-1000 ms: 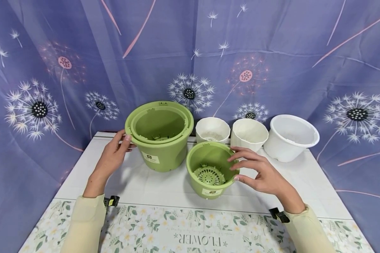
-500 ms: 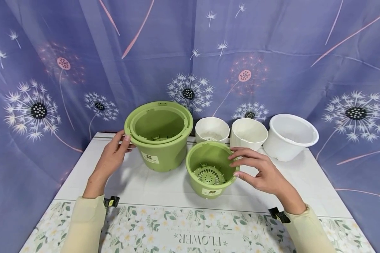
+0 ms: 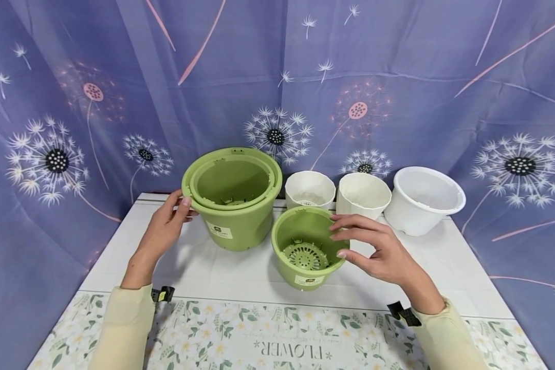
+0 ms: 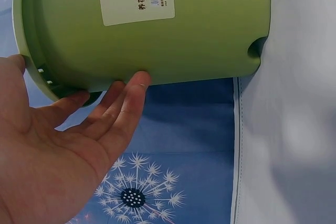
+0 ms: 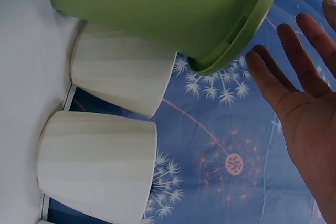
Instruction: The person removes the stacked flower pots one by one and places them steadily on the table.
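Note:
In the head view, my left hand point(image 3: 161, 229) rests against the rim of a large green flowerpot point(image 3: 240, 229) at back left. Its thumb lies at the rim, and the extended fingers point(image 4: 135, 94) touch the wall just below. Another green pot point(image 3: 233, 180) is nested inside the large one. A smaller green flowerpot point(image 3: 284, 257) with a slotted bottom stands upright in front, to the right. Close by its right rim is my right hand point(image 3: 379, 252), fingers spread and relaxed. The right wrist view shows a gap between those fingers point(image 5: 302, 56) and the rim.
Two cream faceted pots point(image 3: 311, 186) point(image 3: 364, 192) and a round white pot point(image 3: 421, 216) stand in a row behind, along the blue dandelion-print curtain point(image 3: 277, 61). A floral cloth point(image 3: 213, 334) covers the table's front, with plain white cloth point(image 3: 213, 275) behind it.
My right hand has shifted slightly left, its fingertips overlapping the small green pot's rim a little more in the head view. The left hand and the pots stay put.

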`<move>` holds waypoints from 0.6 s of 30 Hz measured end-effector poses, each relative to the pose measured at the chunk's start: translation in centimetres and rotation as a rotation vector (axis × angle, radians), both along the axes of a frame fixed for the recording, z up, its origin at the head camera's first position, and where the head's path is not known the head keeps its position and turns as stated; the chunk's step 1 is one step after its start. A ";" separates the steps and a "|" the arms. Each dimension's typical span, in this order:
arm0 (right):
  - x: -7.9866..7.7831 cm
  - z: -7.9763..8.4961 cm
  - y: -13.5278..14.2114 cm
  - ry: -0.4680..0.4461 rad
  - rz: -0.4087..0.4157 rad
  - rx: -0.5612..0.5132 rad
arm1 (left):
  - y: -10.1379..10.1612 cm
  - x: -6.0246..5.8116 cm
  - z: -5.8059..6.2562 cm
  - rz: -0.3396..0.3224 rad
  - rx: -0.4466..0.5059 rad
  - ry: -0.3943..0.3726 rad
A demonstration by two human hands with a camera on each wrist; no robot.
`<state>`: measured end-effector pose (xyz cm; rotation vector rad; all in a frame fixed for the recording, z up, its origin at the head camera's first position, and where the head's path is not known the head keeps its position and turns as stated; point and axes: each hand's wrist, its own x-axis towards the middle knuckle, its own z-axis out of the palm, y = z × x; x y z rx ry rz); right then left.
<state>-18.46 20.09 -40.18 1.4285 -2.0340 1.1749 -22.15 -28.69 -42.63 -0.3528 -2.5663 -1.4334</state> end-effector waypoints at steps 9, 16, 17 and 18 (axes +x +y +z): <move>0.3 0.9 -1.0 0.021 0.029 -0.004 | -0.1 0.1 0.0 0.001 0.007 -0.006; 0.5 1.8 -1.7 0.054 0.035 0.017 | 0.0 0.0 0.0 0.001 0.002 -0.006; 0.6 1.9 -1.8 0.060 0.034 0.021 | 0.0 0.0 0.0 0.002 0.001 -0.006; 0.6 2.1 -1.9 0.067 0.033 0.024 | 0.1 0.0 0.0 0.002 -0.001 -0.006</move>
